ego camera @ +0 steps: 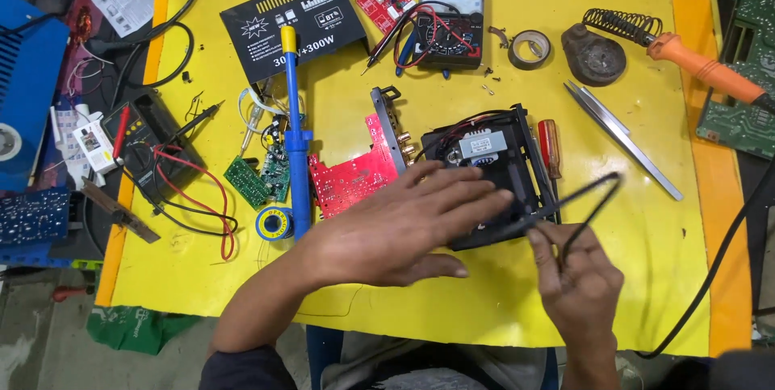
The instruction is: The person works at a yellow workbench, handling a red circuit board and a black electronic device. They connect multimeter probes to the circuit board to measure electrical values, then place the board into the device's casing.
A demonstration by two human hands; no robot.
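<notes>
**Two hands at a black electronics chassis on a yellow workbench**

Seen from above, a person's left hand [404, 224] lies flat on the near edge of a black open chassis [492, 176], its fingers stretched out and close together, pressing down rather than gripping. The chassis sits at the middle of the yellow table [517, 293], with a small grey transformer [483, 144] inside it.

The right hand [577, 277] is just to the right of the chassis, its fingers pinched narrowly around a thin black cable [593, 196], which loops up and back towards the chassis.

A red circuit board [355, 172] touches the left side of the chassis. Left of that lie a blue solder sucker [297, 140] and a spool of solder [274, 223]. A red-handled screwdriver [550, 148] lies just right of the chassis, and metal tweezers [622, 138] further right. An orange soldering iron [706, 71] rests in its stand at the far right, and an analogue multimeter [448, 23] sits at the far edge.
</notes>
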